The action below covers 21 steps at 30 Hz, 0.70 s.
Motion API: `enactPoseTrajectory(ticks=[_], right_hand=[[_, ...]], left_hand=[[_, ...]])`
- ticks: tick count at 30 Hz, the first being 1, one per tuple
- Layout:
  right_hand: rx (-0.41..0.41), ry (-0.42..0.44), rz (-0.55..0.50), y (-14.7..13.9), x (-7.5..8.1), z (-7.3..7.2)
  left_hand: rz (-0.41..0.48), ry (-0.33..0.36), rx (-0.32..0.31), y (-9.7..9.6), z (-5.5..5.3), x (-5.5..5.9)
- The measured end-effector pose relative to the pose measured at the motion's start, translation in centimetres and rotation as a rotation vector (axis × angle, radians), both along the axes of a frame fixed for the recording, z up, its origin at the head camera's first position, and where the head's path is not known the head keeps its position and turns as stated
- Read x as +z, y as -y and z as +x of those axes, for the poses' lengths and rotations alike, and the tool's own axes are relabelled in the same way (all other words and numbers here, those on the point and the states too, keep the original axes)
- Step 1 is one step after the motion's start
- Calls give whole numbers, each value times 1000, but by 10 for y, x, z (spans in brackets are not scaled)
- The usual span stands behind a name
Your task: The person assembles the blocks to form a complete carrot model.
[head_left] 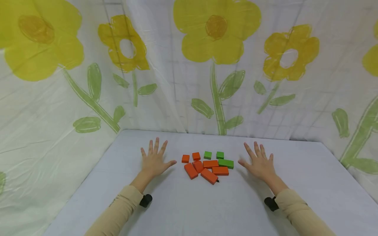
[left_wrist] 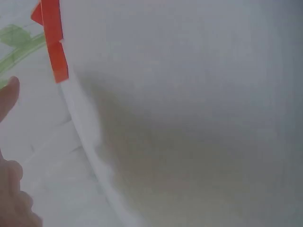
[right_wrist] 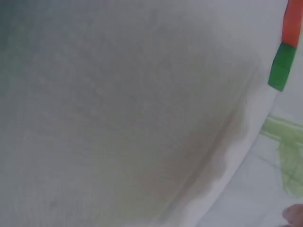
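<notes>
Both hands hover over the white table with fingers spread, on either side of a cluster of blocks. My left hand [head_left: 154,162] is left of the cluster, its thumb pointing toward the orange blocks. My right hand [head_left: 260,164] is on the right, its thumb near a long green block [head_left: 225,164]. Several long orange blocks, one of them [head_left: 209,176] nearest me with a small dark bit at its end, lie flat. Behind them are two small orange cubes [head_left: 185,159] and two small green cubes [head_left: 208,155]. A rounded orange block [head_left: 197,166] sits among them. Neither hand holds anything.
The white tabletop [head_left: 189,209] reaches back to a hanging curtain [head_left: 165,108] printed with yellow flowers, which also runs along both sides. Dark wrist cameras [head_left: 146,200] sit at the cuffs of the beige sleeves.
</notes>
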State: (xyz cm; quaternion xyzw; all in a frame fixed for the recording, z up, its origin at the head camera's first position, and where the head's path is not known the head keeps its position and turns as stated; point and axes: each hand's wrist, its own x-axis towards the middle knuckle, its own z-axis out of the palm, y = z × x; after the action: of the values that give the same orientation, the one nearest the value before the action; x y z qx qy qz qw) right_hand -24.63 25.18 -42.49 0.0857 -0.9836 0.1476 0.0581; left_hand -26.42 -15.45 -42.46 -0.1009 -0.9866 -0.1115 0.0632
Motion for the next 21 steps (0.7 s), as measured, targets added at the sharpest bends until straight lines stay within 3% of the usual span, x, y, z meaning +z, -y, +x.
enactPoseTrajectory(ticks=[4, 7, 9, 14, 21], right_hand=[[111, -67, -77, 6, 0, 4], [230, -57, -136, 14, -1, 6], [306, -35, -161, 21, -1, 7], [461, 5, -145, 47, -3, 8], [605, 70, -76, 79, -2, 10]], left_hand=[[192, 69, -58, -13, 5, 2], [342, 161, -86, -28, 10, 5], [390, 212, -107, -39, 13, 7], [364, 292, -167, -59, 14, 4], [330, 299, -161, -73, 14, -7]])
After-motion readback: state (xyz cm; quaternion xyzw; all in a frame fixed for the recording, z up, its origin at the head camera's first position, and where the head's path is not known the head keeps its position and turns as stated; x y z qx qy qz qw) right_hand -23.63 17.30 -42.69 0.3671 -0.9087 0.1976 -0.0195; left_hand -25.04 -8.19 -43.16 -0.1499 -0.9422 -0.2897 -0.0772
